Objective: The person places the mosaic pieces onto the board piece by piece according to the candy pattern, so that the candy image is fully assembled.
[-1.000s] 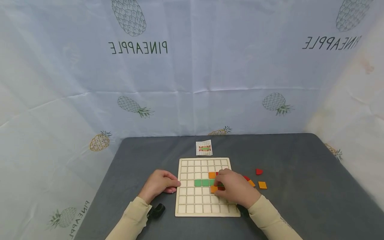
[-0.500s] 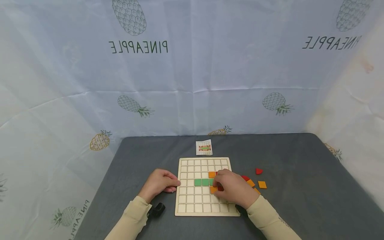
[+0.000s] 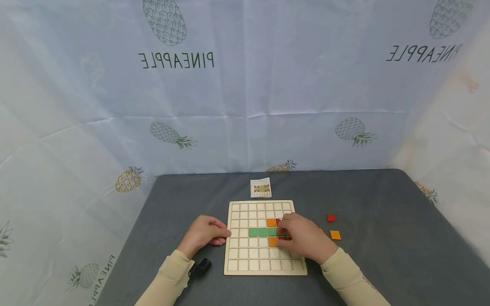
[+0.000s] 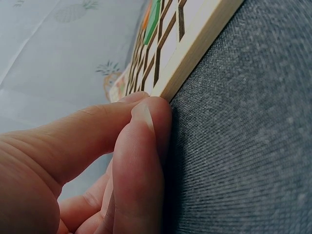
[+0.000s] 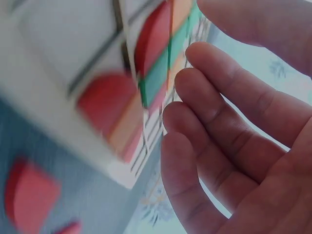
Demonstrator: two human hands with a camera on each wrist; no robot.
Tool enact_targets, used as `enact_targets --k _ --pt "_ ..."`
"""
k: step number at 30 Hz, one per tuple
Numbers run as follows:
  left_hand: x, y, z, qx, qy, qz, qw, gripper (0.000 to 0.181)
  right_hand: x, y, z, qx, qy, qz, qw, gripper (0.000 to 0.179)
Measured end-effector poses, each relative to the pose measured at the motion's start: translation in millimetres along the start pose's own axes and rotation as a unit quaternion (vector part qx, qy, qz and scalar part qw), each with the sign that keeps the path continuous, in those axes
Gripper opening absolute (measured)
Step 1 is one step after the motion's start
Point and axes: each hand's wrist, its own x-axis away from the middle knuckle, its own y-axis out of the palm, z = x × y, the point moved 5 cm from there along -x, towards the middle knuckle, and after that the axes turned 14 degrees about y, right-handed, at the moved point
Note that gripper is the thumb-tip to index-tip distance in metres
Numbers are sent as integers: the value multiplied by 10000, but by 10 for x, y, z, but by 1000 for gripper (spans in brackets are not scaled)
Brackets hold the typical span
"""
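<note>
A wooden grid board (image 3: 243,266) lies on the dark table. My left hand (image 3: 204,233) pinches its left edge between thumb and finger, as the left wrist view confirms. Above the board's right half is my right hand (image 3: 306,238), fingers loosely bent and apart, nothing visible between them in the right wrist view. A row of green tiles (image 3: 262,232) runs across the middle, with an orange tile (image 3: 271,222) behind it and another orange tile (image 3: 273,242) in front. Rounded red pieces (image 5: 109,100) also sit in the grid; the right hand partly hides them.
A small picture card (image 3: 260,188) lies behind the board. To the right are a loose red piece (image 3: 331,218) and a loose orange tile (image 3: 335,235); the right hand covers others. A black object (image 3: 201,267) is at the left wrist. A pineapple-print cloth (image 3: 245,85) hangs behind.
My right hand has shifted slightly right over the board, covering the red and orange pieces just beyond its right edge. The left hand stays at the board's edge.
</note>
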Motion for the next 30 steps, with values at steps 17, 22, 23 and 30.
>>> enact_targets --k 17,22,23,30 --pt "11 -30 -46 -39 -79 48 9999 24 442 -465 1168 247 1021 84 9944 22" --pt "4 -19 -51 -27 -40 -8 10000 23 474 -454 1324 313 1244 -49 9917 22" --pt "0 -15 -53 -20 -40 -14 10000 23 477 -450 1344 311 1282 -74 9912 23" --pt "-14 3 -34 -1 -46 -17 10000 23 492 -433 1401 242 1415 -229 9894 26"
